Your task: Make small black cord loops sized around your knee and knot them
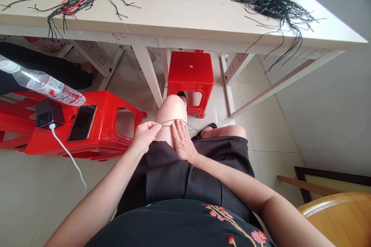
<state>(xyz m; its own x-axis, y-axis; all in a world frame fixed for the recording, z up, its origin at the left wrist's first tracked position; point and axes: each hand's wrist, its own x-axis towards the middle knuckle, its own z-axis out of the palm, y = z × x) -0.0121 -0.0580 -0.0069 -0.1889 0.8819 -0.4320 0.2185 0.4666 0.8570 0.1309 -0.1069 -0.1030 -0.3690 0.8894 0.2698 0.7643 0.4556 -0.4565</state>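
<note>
Some thread (166, 126) crosses the thigh (165, 135), left fingers (152, 126) pinching it, right fingers (181, 131) flat atop; loosening could tangle it.

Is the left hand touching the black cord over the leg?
Touching. In the head view, the left hand pinches the black cord, which runs from its grip toward the right hand.

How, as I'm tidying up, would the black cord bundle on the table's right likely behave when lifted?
The black cord bundle is probably floppy: its ends droop over the edge of the table. It should be light, being thin strands. Its overlapping loops may snag, so it could lift as one clump.
</note>
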